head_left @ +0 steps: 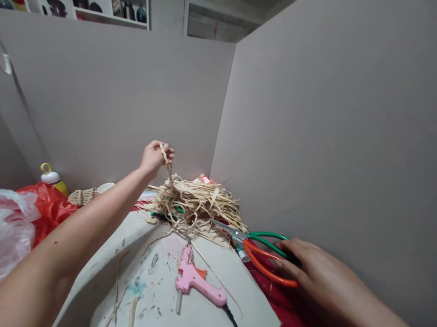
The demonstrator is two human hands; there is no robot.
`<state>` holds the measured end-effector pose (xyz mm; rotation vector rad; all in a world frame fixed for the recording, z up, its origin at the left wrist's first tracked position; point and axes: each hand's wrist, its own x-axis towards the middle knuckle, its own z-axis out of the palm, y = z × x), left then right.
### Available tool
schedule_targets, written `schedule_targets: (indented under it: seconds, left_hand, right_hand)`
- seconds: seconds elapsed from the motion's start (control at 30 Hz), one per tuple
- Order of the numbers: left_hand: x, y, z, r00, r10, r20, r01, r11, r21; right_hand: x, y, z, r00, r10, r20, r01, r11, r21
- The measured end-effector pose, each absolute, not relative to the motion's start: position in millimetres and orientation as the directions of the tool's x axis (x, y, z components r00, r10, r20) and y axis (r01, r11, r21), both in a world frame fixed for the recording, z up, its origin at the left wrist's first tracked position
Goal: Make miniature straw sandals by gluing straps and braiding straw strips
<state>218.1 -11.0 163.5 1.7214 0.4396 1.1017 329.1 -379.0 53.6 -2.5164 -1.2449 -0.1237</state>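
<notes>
Raised above the far side of the board, my left hand [157, 157] pinches a braided straw cord [164, 154]. The cord hangs down into a heap of dry straw [209, 200]. At the right, my right hand [308, 263] is closed on the handles of scissors [240, 234], one handle green and one orange. The blades point left, at the right edge of the heap, and look almost closed. On the board nearer to me lies a pink glue gun [197, 279], with a clear stick at its back and a black cable.
A white board [160, 313] with paint stains and loose straw strips covers a red cloth [261, 278]. To the left are a white plastic bag [9, 228], a red bag [52, 206], a yellow bottle [60, 185] and a woven piece [83, 196]. Grey panels [127, 100] stand behind and right.
</notes>
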Motion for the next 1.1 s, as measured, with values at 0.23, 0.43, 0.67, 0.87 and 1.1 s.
schedule_targets:
  seconds: [0.23, 0.43, 0.67, 0.87, 1.1]
  left_hand:
    - [192.3, -13.3, 214.9, 0.634, 0.645, 0.427, -0.47, -0.118, 0.875]
    - [175.0, -24.5, 247.7, 0.595, 0.642, 0.484, -0.507, -0.168, 0.845]
    - [142.9, -45.3, 294.3, 0.48, 0.633, 0.608, -0.588, -0.282, 0.758]
    - [126.0, -61.3, 328.0, 0.442, 0.633, 0.635, -0.605, -0.312, 0.732]
    - [82.7, -111.6, 349.5, 0.483, 0.521, 0.703, -0.614, -0.371, 0.697]
  right_hand:
    - [328.7, -357.8, 49.2, 0.601, 0.799, 0.012, 0.783, -0.586, -0.208]
    - [325.8, -348.9, 48.1, 0.637, 0.766, -0.081, 0.743, -0.639, -0.198]
    - [324.6, -349.6, 49.8, 0.654, 0.752, 0.083, 0.746, -0.622, -0.238]
    - [291.3, -314.5, 83.6, 0.527, 0.71, 0.467, 0.821, -0.283, -0.496]
    - [251.1, -219.3, 134.4, 0.424, 0.778, 0.463, 0.866, -0.199, -0.459]
